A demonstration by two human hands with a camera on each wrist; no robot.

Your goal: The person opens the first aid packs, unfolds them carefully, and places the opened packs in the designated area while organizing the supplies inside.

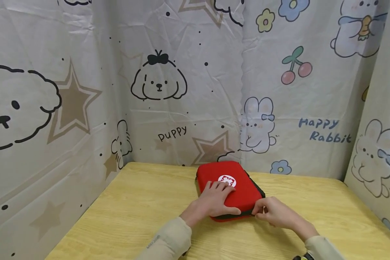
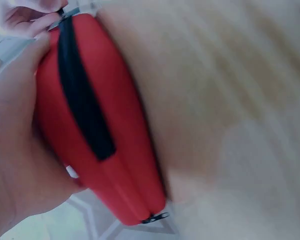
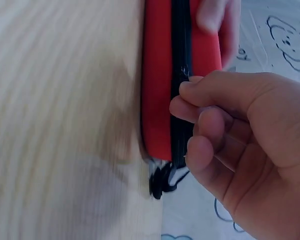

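A red zip-up case (image 1: 247, 196) with a white round emblem (image 1: 226, 179) lies closed on the table. My left hand (image 1: 212, 200) rests on its lid with fingers spread and the thumb near the front edge. At the near right corner, my right hand (image 1: 276, 213) pinches the zipper pull (image 3: 183, 75) between thumb and index finger; the fingertips partly hide it. The black zipper band (image 2: 82, 95) runs along the side of the case. A black cord loop (image 3: 162, 182) hangs at one corner in the right wrist view.
The case sits toward the back of a light wooden table (image 1: 143, 202). Cloth curtains (image 1: 188, 108) printed with puppies, rabbits and stars hang behind the table and on both sides.
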